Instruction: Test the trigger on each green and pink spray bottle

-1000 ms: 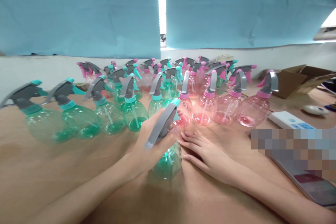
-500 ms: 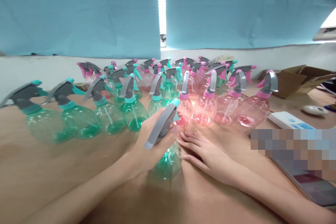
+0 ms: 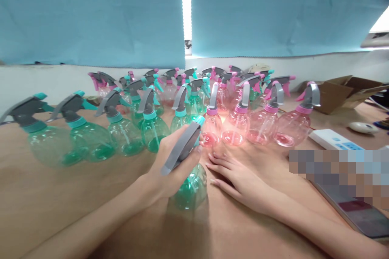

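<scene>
"What have you got hold of?"

"A green spray bottle [image 3: 191, 192], near the middle. My left hand [image 3: 164, 182] has its fingers clamped round it, just under the grey sprayer head [image 3: 181, 149]. My right hand [image 3: 240, 180] lies on the tabletop [image 3: 60, 202] just to the right, seemingly not touching it, fingers slightly apart and holding nothing."

"Which way does it lie?"

"The body looks upright; the head slants from near left to far right, turquoise nozzle [image 3: 199, 121] at the far end. My left hand is nearer, being on it."

"Beyond that?"

"A row: green bottles [image 3: 154, 133] left, pink bottles [image 3: 290, 131] right. Farther, more bottles [image 3: 223, 99], then a blue curtain [image 3: 91, 16]."

"Any brands or labels?"

"None I can read, on the bottles or the white power strip [image 3: 326, 138] at right."
</scene>
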`<act>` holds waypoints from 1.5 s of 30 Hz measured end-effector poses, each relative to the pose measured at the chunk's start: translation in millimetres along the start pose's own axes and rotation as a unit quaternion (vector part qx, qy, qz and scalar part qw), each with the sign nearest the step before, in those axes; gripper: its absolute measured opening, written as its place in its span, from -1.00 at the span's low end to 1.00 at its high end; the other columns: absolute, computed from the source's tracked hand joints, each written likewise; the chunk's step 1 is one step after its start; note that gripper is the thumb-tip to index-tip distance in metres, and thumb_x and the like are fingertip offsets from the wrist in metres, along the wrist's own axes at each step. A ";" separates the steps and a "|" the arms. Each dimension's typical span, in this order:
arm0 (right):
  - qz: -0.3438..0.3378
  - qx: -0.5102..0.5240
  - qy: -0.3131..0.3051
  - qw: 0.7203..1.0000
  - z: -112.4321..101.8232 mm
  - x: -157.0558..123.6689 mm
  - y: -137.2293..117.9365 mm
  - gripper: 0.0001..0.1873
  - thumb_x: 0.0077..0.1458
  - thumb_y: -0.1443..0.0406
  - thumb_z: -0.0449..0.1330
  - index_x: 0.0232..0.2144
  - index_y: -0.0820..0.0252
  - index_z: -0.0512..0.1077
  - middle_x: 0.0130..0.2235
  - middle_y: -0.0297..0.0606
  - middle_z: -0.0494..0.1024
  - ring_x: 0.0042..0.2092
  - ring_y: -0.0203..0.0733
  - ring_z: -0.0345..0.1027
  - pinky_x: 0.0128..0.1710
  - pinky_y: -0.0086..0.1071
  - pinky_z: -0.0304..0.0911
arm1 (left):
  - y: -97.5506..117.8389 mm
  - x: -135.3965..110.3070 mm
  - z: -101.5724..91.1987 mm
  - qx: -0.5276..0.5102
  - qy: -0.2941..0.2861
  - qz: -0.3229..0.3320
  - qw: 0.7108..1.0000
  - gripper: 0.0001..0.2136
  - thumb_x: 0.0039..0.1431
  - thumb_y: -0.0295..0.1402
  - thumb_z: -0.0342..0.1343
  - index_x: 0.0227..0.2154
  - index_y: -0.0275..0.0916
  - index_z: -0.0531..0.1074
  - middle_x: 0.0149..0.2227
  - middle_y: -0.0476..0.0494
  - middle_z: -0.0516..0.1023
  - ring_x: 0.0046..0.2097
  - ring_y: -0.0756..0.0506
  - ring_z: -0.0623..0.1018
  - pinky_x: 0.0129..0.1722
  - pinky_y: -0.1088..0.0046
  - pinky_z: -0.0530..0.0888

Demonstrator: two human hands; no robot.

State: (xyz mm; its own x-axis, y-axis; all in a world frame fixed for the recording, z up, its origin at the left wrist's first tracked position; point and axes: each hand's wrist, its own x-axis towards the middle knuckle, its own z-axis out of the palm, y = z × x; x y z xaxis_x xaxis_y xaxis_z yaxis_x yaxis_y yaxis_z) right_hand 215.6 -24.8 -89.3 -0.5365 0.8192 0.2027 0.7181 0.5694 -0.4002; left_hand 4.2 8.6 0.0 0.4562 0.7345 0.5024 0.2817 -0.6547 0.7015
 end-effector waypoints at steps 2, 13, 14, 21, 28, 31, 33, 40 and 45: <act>0.001 0.002 -0.003 1.000 -0.8 0.3 -0.8 -0.52 0.35 0.15 0.00 0.21 0.23 0.32 0.24 -0.02 0.34 0.28 0.09 0.15 0.27 0.08 0.07 | -0.9 -0.4 0.4 -0.006 0.000 -0.009 1.000 -0.90 0.24 -0.33 0.00 -0.38 -0.20 0.31 -0.37 -0.06 0.42 -0.41 -0.02 0.37 -0.47 0.42 0.26; 0.003 -0.002 -0.003 1.000 -0.1 0.0 0.1 -0.51 0.36 0.14 -0.01 0.21 0.24 0.31 0.25 -0.03 0.33 0.29 0.08 0.13 0.26 0.07 0.09 | -6.9 -3.0 6.7 -0.031 0.026 -0.045 0.998 -0.95 0.25 -0.34 0.05 -0.26 -0.16 0.33 -0.39 0.02 0.35 -0.40 -0.01 0.37 -0.43 0.46 0.33; 0.002 -0.004 -0.004 1.000 0.3 0.0 0.5 -0.51 0.36 0.14 -0.01 0.21 0.24 0.32 0.25 -0.03 0.33 0.29 0.08 0.13 0.26 0.06 0.09 | -7.0 -2.7 6.6 -0.034 0.027 -0.044 0.998 -0.96 0.24 -0.34 0.05 -0.27 -0.16 0.33 -0.39 0.02 0.35 -0.40 -0.01 0.37 -0.42 0.45 0.33; 0.003 -0.006 -0.010 1.000 0.9 -0.1 1.3 -0.51 0.36 0.13 -0.01 0.21 0.25 0.31 0.25 -0.03 0.33 0.29 0.07 0.14 0.27 0.06 0.07 | -8.6 -1.9 6.3 -0.048 0.019 -0.034 0.998 -0.94 0.23 -0.35 0.05 -0.32 -0.15 0.28 -0.40 0.04 0.28 -0.41 -0.01 0.32 -0.41 0.44 0.29; 0.000 -0.001 -0.004 1.000 1.0 -0.1 1.2 -0.51 0.35 0.13 0.00 0.21 0.23 0.31 0.26 -0.03 0.32 0.29 0.07 0.14 0.27 0.06 0.08 | -8.1 -1.1 7.1 -0.049 0.016 -0.032 0.998 -0.95 0.23 -0.38 0.04 -0.31 -0.16 0.26 -0.41 0.04 0.24 -0.39 -0.02 0.35 -0.39 0.43 0.29; 0.000 0.001 -0.003 1.000 0.7 0.0 0.9 -0.51 0.35 0.13 -0.01 0.21 0.24 0.32 0.25 -0.02 0.32 0.29 0.08 0.14 0.27 0.06 0.08 | -7.8 -1.5 6.8 -0.047 0.015 -0.035 0.998 -0.95 0.23 -0.37 0.04 -0.32 -0.16 0.26 -0.40 0.03 0.26 -0.39 -0.02 0.36 -0.37 0.42 0.30; 0.001 0.001 -0.003 1.000 0.6 0.0 0.8 -0.51 0.35 0.13 -0.01 0.20 0.25 0.33 0.25 -0.02 0.32 0.29 0.08 0.14 0.26 0.06 0.09 | -7.9 -1.8 6.5 -0.048 0.015 -0.037 0.998 -0.94 0.24 -0.36 0.04 -0.32 -0.16 0.26 -0.39 0.02 0.29 -0.38 -0.03 0.38 -0.36 0.41 0.31; 0.001 0.002 -0.002 1.000 1.0 -0.2 0.9 -0.51 0.35 0.13 0.00 0.20 0.25 0.33 0.25 -0.02 0.33 0.29 0.08 0.13 0.26 0.05 0.09 | -7.9 -1.3 6.1 -0.044 0.015 -0.037 0.998 -0.95 0.24 -0.35 0.04 -0.30 -0.16 0.27 -0.41 0.03 0.29 -0.39 -0.03 0.39 -0.38 0.42 0.31; 0.004 0.006 -0.003 1.000 0.5 -0.1 0.3 -0.51 0.35 0.14 0.00 0.20 0.25 0.33 0.24 -0.02 0.34 0.29 0.08 0.14 0.26 0.05 0.10 | -6.9 -2.1 6.0 -0.043 0.012 -0.039 0.998 -0.93 0.25 -0.33 0.04 -0.30 -0.16 0.26 -0.43 0.04 0.29 -0.39 -0.03 0.39 -0.37 0.41 0.33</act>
State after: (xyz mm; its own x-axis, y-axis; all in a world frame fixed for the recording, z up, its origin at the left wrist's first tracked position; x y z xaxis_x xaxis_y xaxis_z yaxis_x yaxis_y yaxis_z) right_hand 215.7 -24.8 -89.9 -0.5341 0.8227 0.1945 0.7167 0.5627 -0.4120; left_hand 6.4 10.5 -9.0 0.4147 0.7875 0.4559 0.2421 -0.5784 0.7790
